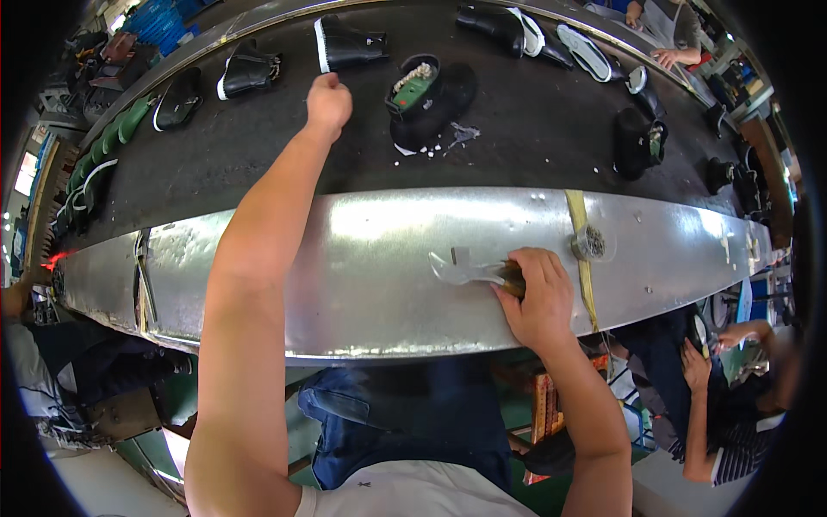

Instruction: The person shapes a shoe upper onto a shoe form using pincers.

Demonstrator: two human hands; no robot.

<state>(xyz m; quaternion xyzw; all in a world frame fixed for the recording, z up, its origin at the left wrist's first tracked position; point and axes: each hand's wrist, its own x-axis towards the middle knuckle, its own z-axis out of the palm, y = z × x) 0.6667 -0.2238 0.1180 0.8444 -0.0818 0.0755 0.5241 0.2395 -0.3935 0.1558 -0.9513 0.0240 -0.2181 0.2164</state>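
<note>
The step in hand looks like a reach across to the footwear with one side while the other keeps a tool ready. The left grip (329, 103) sits at 11 o'clock from the middle of the view, right by the white-edged black boot (353, 45) lying just past it, toward 12 to 1 o'clock. Its fingers are curled in, but I cannot make out whether they touch the boot or hold anything. The next move seems to call for a sure hold on a boot, with the tool kept clear.

The left arm is stretched far out over the dark work surface (267, 155), elbow nearly straight. The right arm is bent, its forearm angled toward 11 o'clock. At about 4 o'clock, the right grip (541, 297) is wrapped around the handle of a metal-headed tool (472, 272), whose head points toward 9 o'clock over the shiny metal desk (379, 293).

A green-lined black boot (418, 95) stands at 12 o'clock with pale scraps (465, 133) beside it; a clear dish (594, 244) of small bits sits at 3 o'clock.
</note>
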